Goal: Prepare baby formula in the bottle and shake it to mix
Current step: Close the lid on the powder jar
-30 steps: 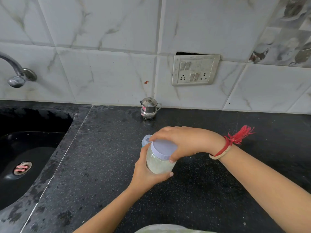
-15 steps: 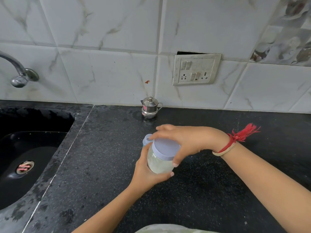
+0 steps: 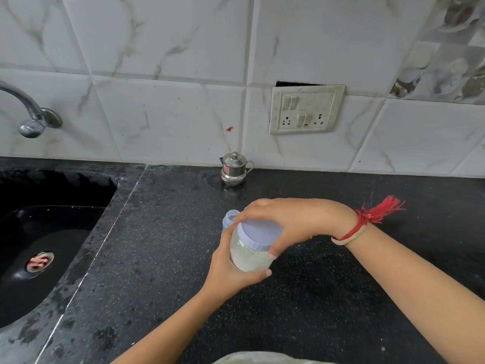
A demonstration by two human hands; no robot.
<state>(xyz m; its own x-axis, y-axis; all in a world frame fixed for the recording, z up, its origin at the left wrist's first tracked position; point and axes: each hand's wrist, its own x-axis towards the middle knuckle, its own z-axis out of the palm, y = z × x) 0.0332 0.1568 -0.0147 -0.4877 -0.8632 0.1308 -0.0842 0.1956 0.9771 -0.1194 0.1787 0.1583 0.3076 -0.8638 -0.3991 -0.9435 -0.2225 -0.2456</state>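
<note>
A clear plastic jar (image 3: 249,258) with whitish powder inside is held over the black counter (image 3: 157,258). My left hand (image 3: 231,277) grips its body from below and the left. My right hand (image 3: 291,222) curls over its pale lilac lid (image 3: 258,236), fingers and thumb round the rim. Just behind the jar stands a small baby bottle (image 3: 228,219) with an open neck, mostly hidden by the hands and jar.
A small steel lidded pot (image 3: 234,169) stands at the wall behind. A black sink (image 3: 47,245) with a drain lies to the left under a steel tap (image 3: 31,114). A switch and socket plate (image 3: 305,109) is on the tiled wall.
My right hand has shifted slightly round the lid; both hands keep their hold on the jar, which stays in about the same place.
</note>
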